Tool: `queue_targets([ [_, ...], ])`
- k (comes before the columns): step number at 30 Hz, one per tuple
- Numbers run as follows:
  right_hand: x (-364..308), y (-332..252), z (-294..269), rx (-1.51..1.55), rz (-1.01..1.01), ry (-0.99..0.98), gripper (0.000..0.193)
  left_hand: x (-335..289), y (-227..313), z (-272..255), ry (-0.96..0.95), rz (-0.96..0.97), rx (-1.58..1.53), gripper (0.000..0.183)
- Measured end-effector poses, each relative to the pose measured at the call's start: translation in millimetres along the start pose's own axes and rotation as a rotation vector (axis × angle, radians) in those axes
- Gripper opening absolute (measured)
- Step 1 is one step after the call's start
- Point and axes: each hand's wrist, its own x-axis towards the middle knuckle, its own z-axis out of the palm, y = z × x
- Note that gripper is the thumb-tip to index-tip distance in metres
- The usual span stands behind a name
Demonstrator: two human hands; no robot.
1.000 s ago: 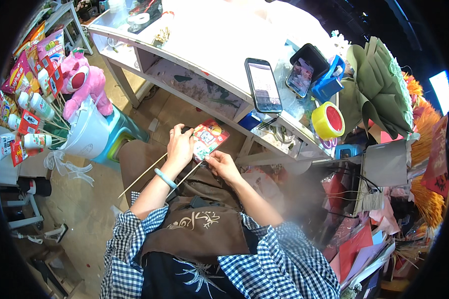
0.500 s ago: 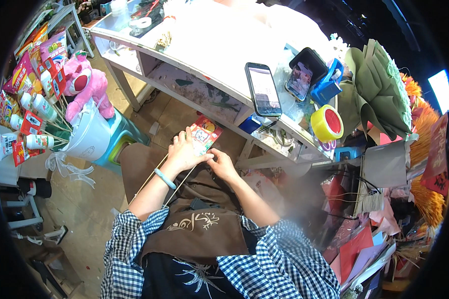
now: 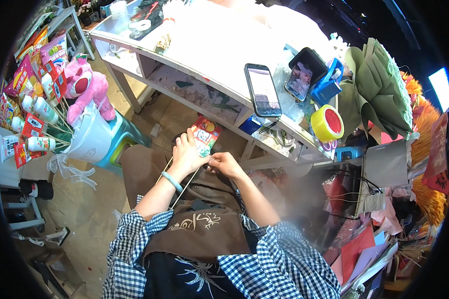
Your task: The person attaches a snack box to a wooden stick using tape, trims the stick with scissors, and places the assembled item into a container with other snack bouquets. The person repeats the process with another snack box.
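Observation:
Over my lap, my left hand is closed on a small red snack packet with a white and green patch. Two thin wooden sticks run back from it, one on each side of my left wrist, which wears a pale blue bangle. My right hand pinches close to the packet's lower corner, beside my left thumb. What lies between its fingertips is too small to make out. My brown apron is spread beneath both hands.
Ahead stands a white table with open shelves; a phone, yellow tape roll and blue tape dispenser lie at its right. Left is a white bucket of snacks on sticks and a pink plush. A green-wrapped bouquet stands right.
Both hands and the packet have shifted slightly to the right, and more of the packet shows above my left fingers. My right fingertips remain pinched beside the left thumb.

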Motion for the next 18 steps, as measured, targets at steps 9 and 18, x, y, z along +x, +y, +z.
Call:
queue_targets([
  [9,-19.2,-51.2,3.9,0.074,0.009,-0.106,0.015,-12.7,-17.1,-26.1,0.121,0.035,-0.257,0.106],
  [18,-33.6,-111.4,13.2,0.062,-0.095,-0.205,0.017,-22.0,-31.7,-72.6,0.255,0.152,-0.793,0.093],
])
